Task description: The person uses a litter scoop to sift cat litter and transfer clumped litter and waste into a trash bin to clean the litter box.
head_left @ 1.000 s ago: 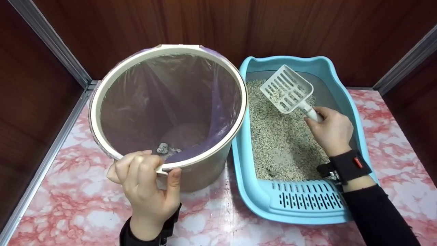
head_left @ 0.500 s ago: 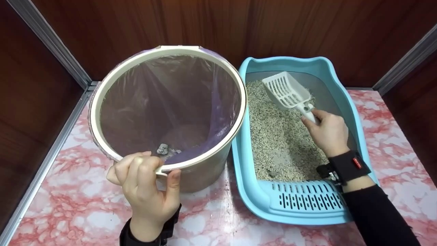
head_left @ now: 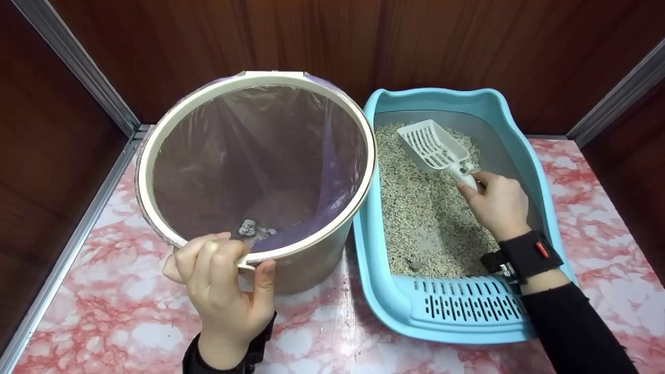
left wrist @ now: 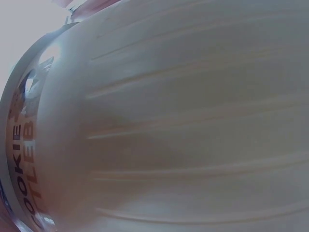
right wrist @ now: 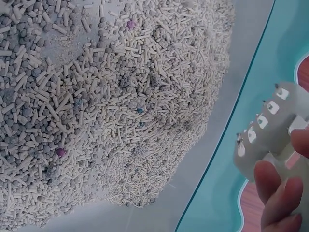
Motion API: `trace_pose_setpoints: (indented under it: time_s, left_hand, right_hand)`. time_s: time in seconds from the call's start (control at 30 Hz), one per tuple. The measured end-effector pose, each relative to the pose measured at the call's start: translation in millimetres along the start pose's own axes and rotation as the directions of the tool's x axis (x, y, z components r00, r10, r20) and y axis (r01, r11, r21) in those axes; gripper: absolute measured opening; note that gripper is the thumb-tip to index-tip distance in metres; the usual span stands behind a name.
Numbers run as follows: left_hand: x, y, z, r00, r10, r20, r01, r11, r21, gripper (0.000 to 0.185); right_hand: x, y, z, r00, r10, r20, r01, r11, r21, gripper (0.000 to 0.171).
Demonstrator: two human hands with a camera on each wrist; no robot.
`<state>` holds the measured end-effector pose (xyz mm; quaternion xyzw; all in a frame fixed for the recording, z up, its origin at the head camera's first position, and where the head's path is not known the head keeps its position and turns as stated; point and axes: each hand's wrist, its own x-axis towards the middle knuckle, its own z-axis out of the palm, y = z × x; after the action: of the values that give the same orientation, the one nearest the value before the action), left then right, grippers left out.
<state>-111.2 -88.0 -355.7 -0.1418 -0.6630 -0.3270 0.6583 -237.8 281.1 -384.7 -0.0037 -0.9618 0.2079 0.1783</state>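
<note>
In the head view, my left hand [head_left: 221,283] grips the front rim of a cream trash bin [head_left: 314,267], fingers over the edge and thumb by a small tab. A purple liner bag [head_left: 223,150] lines the bin, and grey clumps [head_left: 248,227] lie at its bottom. My right hand [head_left: 499,205] holds a slotted white litter scoop [head_left: 432,147] by its handle, close over the pellet litter [head_left: 421,202] in a blue litter box [head_left: 371,270]. A few bits of litter show at the scoop's slots. The right wrist view shows the scoop [right wrist: 273,137] at the right edge, beside the litter.
Bin and litter box stand side by side on a red-and-white marbled surface [head_left: 296,337]. Brown wood-look panels [head_left: 332,36] with metal corner strips enclose the back and sides. The litter box has a slotted front step [head_left: 462,306]. In the left wrist view the bin's ribbed wall [left wrist: 193,121] fills the picture.
The scoop has come lower and slightly toward me over the litter, and its blade has tilted. The litter seen on it a second ago is mostly gone. My left hand stays on the rim.
</note>
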Motion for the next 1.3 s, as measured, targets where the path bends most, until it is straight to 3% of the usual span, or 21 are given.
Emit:
trace_pose_setpoints:
  time_s: [0.27, 0.4, 0.63, 0.9, 1.03, 1.3]
  left_hand:
    - [-3.0, -0.2, -2.1, 1.000, -0.014, 0.001, 0.014, 1.000, 0.009, 0.055]
    - [-3.8, -0.4, -2.6, 1.000, -0.015, 0.005, 0.015, 1.000, 0.014, 0.055]
    - [-4.5, -1.0, -0.9, 1.000, -0.008, 0.008, 0.008, 1.000, 0.007, 0.054]
    - [-6.3, -2.5, 1.7, 1.000, 0.001, 0.026, -0.001, 1.000, 0.002, 0.052]
    - [-7.0, -3.8, 2.5, 0.999, -0.001, 0.033, 0.001, 1.000, 0.001, 0.052]
    - [-6.7, -6.5, 3.8, 1.000, -0.002, 0.026, 0.001, 1.000, 0.016, 0.052]
  right_hand:
    - [-1.7, 0.6, 4.0, 0.985, -0.088, -0.146, 0.089, 0.996, -0.002, 0.025]
    - [-1.5, 0.9, 4.5, 0.982, -0.094, -0.165, 0.095, 0.996, -0.001, 0.025]
    - [0.8, 0.6, 2.5, 0.992, -0.050, -0.112, 0.052, 0.999, 0.014, 0.029]
    - [10.5, -5.2, -16.1, 0.999, 0.016, 0.052, -0.020, 0.997, 0.077, 0.038]
    - [21.1, -22.0, -39.8, 0.995, 0.013, 0.101, -0.026, 0.992, 0.127, 0.040]
    - [36.1, -98.1, -95.9, 0.991, -0.133, -0.033, 0.137, 0.970, 0.199, 0.028]
